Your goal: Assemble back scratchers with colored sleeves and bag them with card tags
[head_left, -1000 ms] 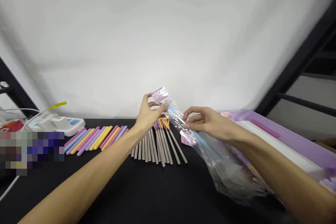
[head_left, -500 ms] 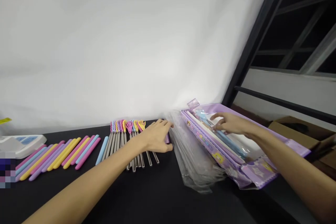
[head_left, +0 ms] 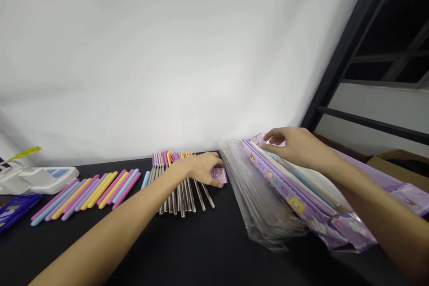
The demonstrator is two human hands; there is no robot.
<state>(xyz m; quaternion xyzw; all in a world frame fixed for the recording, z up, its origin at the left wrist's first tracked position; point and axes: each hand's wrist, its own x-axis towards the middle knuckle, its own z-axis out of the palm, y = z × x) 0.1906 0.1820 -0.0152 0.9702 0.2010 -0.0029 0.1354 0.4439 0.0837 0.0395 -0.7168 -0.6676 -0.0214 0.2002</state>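
My left hand (head_left: 205, 169) is closed at a small purple-pink card (head_left: 219, 175), with thumb and fingers at its edge. Beneath and beside that hand lie metal rods (head_left: 182, 199) with coloured claw-shaped ends (head_left: 167, 157). My right hand (head_left: 284, 143) hovers over the top end of a purple printed box (head_left: 275, 178), its fingers curled and parted from the thumb. Inside the box are clear-wrapped items, partly hidden by my right arm. A stack of clear plastic bags (head_left: 258, 205) lies between the rods and the box.
Pink, blue, yellow and purple sticks (head_left: 90, 192) lie in a row on the black table (head_left: 187, 250). At the left are a white device (head_left: 55, 178) and a dark blue packet (head_left: 16, 212). A cardboard box (head_left: 398, 165) stands at the far right.
My right hand has moved up toward the box's far end. My left hand has closed at the small card. The view has shifted, showing more of the left side.
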